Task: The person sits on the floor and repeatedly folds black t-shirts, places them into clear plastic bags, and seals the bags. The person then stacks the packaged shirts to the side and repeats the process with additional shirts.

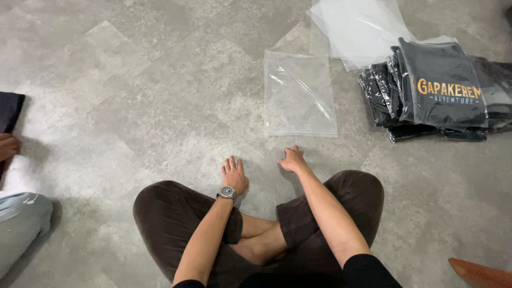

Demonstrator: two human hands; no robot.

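The clear plastic bag (300,94) in front of you is empty, flat and glossy, with creases catching the light. It lies on the grey floor (133,80), just beyond your right hand (292,159). Your left hand (233,175), with a wristwatch (228,192), rests flat on the floor, grip open and empty; the right hand presses on its fingertips, loosely curled, holding nothing. To the right sit a stack of bagged black garments (434,90) and more clear bags (360,29). Another person's hand (8,146) shows at the left edge. Nothing blocks the bag. Its long axis runs away from you.
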